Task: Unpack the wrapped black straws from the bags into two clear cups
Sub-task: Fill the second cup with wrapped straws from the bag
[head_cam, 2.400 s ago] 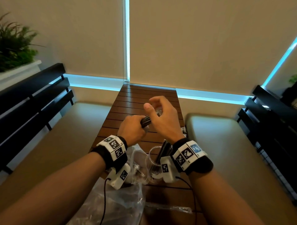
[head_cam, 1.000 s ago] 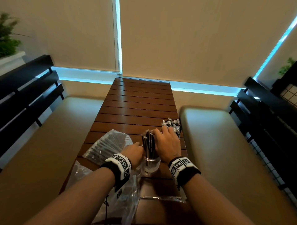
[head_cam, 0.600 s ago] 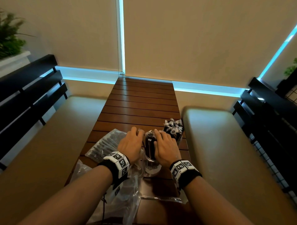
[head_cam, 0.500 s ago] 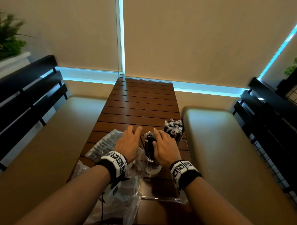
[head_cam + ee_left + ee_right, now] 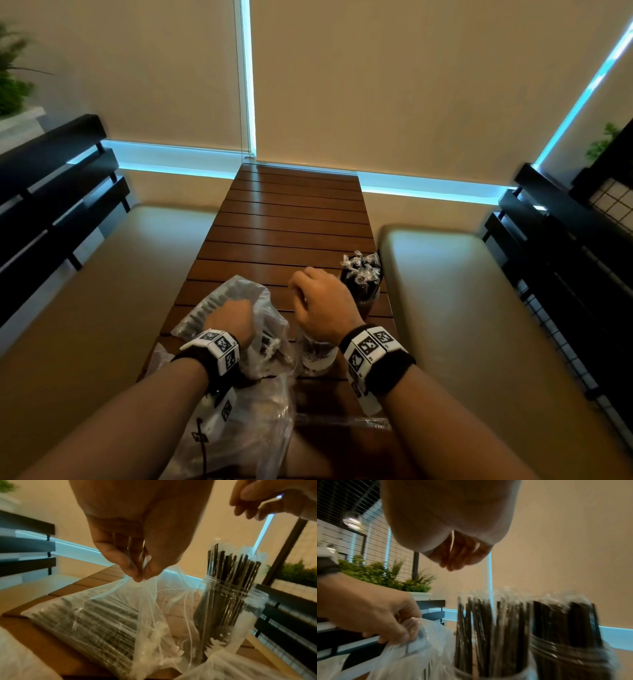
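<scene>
My left hand (image 5: pixel 141 576) pinches the open edge of a clear bag (image 5: pixel 89 622) that lies on the table's left side, packed with wrapped black straws. In the head view this hand (image 5: pixel 234 313) sits on top of that bag (image 5: pixel 219 298). My right hand (image 5: pixel 453 563) hovers just above the near clear cup (image 5: pixel 317 354), fingers loosely curled and holding nothing. That cup (image 5: pixel 488 635) is partly filled with upright black straws. Behind it at the table's right edge, the far cup (image 5: pixel 361 284) is packed full of straws.
A crumpled, emptied clear bag (image 5: pixel 246 428) lies at the near left of the slatted wooden table (image 5: pixel 291 219). A strip of clear wrapper (image 5: pixel 342 422) lies near the front edge. Padded benches (image 5: pixel 462 308) with black rails flank the table.
My left hand left the cup's side, moved left and took hold of the bag's edge. My right hand lifted off the straw tops in the near cup.
</scene>
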Tool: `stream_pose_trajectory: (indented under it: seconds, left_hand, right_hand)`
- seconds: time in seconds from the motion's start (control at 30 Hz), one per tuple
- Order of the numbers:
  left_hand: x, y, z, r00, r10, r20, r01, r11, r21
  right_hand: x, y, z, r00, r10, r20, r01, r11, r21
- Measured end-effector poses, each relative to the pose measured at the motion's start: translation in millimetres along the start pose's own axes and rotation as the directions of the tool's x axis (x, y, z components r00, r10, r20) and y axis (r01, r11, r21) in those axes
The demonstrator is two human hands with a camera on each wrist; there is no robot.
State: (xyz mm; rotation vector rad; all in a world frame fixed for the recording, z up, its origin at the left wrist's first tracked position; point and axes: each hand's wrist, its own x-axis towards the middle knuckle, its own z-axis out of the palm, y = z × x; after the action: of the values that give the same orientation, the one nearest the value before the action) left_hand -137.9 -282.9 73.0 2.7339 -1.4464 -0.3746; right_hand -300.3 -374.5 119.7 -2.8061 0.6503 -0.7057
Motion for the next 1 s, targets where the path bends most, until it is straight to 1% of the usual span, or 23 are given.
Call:
stream_pose_trajectory:
  seconds: [0.03, 0.07, 0.13, 0.2, 0.27, 0.33, 0.43, 0.53, 0.57, 0.6, 0.67, 0.73, 0.77, 0.87, 0.93, 1.0]
  left_hand:
    - [-1, -3, -1, 1.000, -0.006, -0.019, 0.005, 0.999, -0.044]
    - [-1, -5, -3, 0.998, -0.014, -0.056, 0.007, 0.992, -0.126]
    - [-2, -8, -14, 0.986, -0.015, -0.168, -0.027, 0.969, -0.247]
    - [0, -12, -29, 0.966, 0.008, -0.259, -0.075, 0.965, -0.250]
    - [4, -18, -41, 0.958, 0.028, -0.285, -0.094, 0.971, -0.220]
    - [3, -26, -54, 0.951, 0.059, -0.302, -0.118, 0.976, -0.183]
    - [-5, -32, -68, 0.937, 0.122, -0.328, -0.167, 0.979, -0.113]
    - [-14, -35, -73, 0.927, 0.172, -0.333, -0.209, 0.975, -0.079]
    - [-16, -36, -74, 0.927, 0.180, -0.329, -0.215, 0.974, -0.071]
    - [-19, -37, -75, 0.926, 0.187, -0.327, -0.220, 0.973, -0.066]
    - [-23, -38, -77, 0.918, 0.201, -0.341, -0.238, 0.969, -0.069]
    - [-26, -39, -80, 0.903, 0.224, -0.366, -0.265, 0.962, -0.063]
    - [-27, -38, -81, 0.895, 0.242, -0.374, -0.278, 0.960, -0.044]
    - [-29, -37, -79, 0.872, 0.293, -0.392, -0.311, 0.950, 0.019]
    - [-30, -36, -76, 0.868, 0.305, -0.392, -0.322, 0.946, 0.024]
    - [-28, -35, -75, 0.867, 0.316, -0.386, -0.335, 0.942, 0.018]
  right_hand:
    - [3, -6, 0, 0.997, -0.019, 0.078, 0.015, 0.999, 0.048]
    - [6, -10, 2, 0.987, -0.031, 0.159, 0.018, 0.996, 0.082]
    - [12, -17, 13, 0.953, -0.033, 0.302, 0.000, 0.994, 0.107]
    - [19, -22, 25, 0.910, -0.002, 0.415, -0.052, 0.991, 0.119]
    - [27, -28, 35, 0.874, 0.038, 0.484, -0.118, 0.984, 0.136]
    - [36, -35, 41, 0.858, 0.074, 0.508, -0.182, 0.969, 0.167]
    - [47, -43, 54, 0.845, 0.111, 0.523, -0.243, 0.951, 0.191]
    - [53, -51, 76, 0.825, 0.178, 0.536, -0.273, 0.957, 0.102]
    - [53, -53, 84, 0.821, 0.218, 0.527, -0.285, 0.957, 0.049]
    - [51, -54, 92, 0.807, 0.272, 0.525, -0.317, 0.948, -0.004]
    - [46, -53, 105, 0.737, 0.399, 0.546, -0.434, 0.898, -0.071]
    - [41, -52, 116, 0.670, 0.465, 0.579, -0.481, 0.866, -0.139]
    - [39, -52, 117, 0.643, 0.470, 0.605, -0.468, 0.866, -0.176]
    - [39, -54, 119, 0.605, 0.469, 0.643, -0.422, 0.874, -0.241]
    - [42, -57, 115, 0.573, 0.460, 0.679, -0.380, 0.883, -0.277]
    - [43, -58, 112, 0.527, 0.439, 0.728, -0.345, 0.893, -0.289]
